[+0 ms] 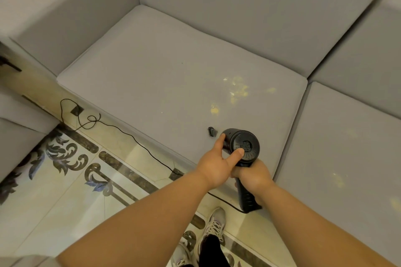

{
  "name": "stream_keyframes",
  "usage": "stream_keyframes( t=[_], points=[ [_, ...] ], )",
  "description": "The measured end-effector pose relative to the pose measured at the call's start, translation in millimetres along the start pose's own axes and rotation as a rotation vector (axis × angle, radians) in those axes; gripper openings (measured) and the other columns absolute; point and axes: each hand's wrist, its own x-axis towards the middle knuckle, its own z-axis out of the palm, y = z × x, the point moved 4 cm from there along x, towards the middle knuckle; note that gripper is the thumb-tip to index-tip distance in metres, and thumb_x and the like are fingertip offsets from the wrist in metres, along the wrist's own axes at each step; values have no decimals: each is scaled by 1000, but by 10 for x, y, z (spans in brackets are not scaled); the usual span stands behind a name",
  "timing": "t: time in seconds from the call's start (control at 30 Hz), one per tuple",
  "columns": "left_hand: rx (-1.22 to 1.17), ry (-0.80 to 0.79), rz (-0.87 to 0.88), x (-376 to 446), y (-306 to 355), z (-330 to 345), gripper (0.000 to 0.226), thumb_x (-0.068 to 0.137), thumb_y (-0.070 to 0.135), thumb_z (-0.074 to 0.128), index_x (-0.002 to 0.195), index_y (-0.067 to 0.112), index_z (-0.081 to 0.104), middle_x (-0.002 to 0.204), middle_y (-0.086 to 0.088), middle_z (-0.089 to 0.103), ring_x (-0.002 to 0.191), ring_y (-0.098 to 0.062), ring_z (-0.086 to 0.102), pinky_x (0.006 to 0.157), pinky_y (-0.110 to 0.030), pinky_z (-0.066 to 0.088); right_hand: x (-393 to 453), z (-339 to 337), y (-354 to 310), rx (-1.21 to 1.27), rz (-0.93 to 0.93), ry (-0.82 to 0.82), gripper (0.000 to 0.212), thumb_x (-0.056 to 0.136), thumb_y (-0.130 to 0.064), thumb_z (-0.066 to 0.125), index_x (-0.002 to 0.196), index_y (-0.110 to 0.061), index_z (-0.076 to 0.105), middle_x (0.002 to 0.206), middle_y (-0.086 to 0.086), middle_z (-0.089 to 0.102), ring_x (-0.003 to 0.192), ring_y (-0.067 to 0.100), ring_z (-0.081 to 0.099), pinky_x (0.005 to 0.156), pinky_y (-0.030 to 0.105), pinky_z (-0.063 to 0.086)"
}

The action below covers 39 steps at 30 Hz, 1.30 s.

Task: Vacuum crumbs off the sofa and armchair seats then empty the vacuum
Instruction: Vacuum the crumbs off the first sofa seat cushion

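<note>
A black handheld vacuum [244, 147] points its nozzle [212, 132] down at the front of a grey sofa seat cushion [152, 76]. My right hand [253, 180] grips its handle from below. My left hand [213, 163] holds the round motor body, thumb on the rear vent and fingers along the left side. Yellow crumbs [237, 89] lie scattered on the cushion beyond the nozzle, with a small clump [214, 110] nearest it. More crumbs [339, 180] dot the neighbouring cushion on the right.
The sofa's left armrest [71, 13] and backrest [249, 6] bound the seat. A black cord [130, 136] runs over the patterned tile floor from a plug [76, 110] to the vacuum. Another grey seat [19, 136] stands at the left. My shoes [213, 230] are below.
</note>
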Motion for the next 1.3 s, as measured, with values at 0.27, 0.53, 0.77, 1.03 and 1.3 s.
stream_keyframes(
  t=[0.27,0.53,0.77,1.03,1.3],
  points=[
    [8,2,-19,-91,-143,-69,81,87,60,51,151,34,9,150,-1,37,135,-19,37,94,-22,28,-16,116,54,-44,29,-27,27,68,-2,70,94,-9,65,77,12,65,70,30,59,66,37,50],
    [-34,60,10,-111,78,-273,79,88,59,50,151,36,8,151,1,35,135,-19,37,95,-20,28,26,161,-242,-40,-44,-38,34,67,-4,71,100,-14,65,81,11,67,74,31,61,70,41,53],
    [-79,220,17,19,257,-889,79,88,56,51,151,35,9,150,4,36,134,-18,39,93,-19,29,289,524,-898,-112,-123,-164,35,67,-6,71,100,-16,66,82,8,67,74,29,61,68,36,50],
    [-146,343,-37,214,-128,-1507,77,88,55,52,151,35,12,148,4,39,132,-19,42,94,-22,32,590,1225,-1141,-178,-111,-266,33,70,-3,70,100,-14,66,77,5,65,71,25,59,67,34,48],
    [-133,229,-65,306,-265,-1606,82,86,59,52,151,36,9,150,4,38,132,-19,42,93,-21,33,607,1334,-1089,-192,-28,-188,33,68,-2,70,99,-13,67,73,4,63,70,27,58,66,35,47]
  ],
)
